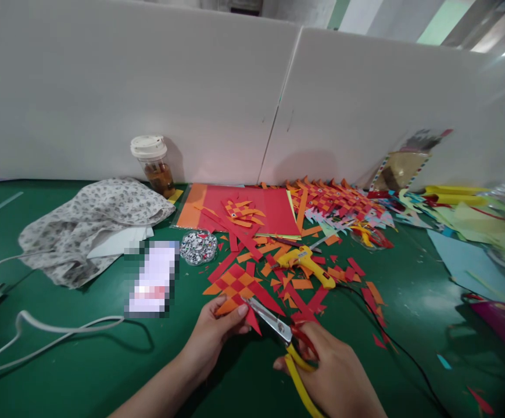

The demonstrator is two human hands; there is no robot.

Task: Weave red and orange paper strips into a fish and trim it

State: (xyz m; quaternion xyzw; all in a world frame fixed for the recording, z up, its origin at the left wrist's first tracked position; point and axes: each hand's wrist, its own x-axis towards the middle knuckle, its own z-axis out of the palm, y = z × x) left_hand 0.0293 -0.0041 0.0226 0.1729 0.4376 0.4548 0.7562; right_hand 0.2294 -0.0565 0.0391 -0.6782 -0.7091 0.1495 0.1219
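Observation:
A woven paper piece [236, 281], checkered in red and orange with pointed strip ends, is pinched between the thumb and fingers of my left hand [219, 325]. My right hand [328, 363] grips a pair of scissors [278, 325] with red and yellow handles. The scissor blades point up and left, and their tips meet the paper beside my left thumb. Just beyond lie cut paper scraps [302, 284] and a yellow glue gun [307, 264]. A round clear case of googly eyes [199, 247] sits behind the woven piece.
Red and orange paper sheets [274, 209] lie at the back, bearing a small woven fish [239, 212]. More woven pieces [330, 197] are piled to the right. A phone [154, 278], patterned cloth [99, 215] and drink cup [156, 165] stand left. White cable [64, 332] loops at left; a panel [125, 87] closes the back.

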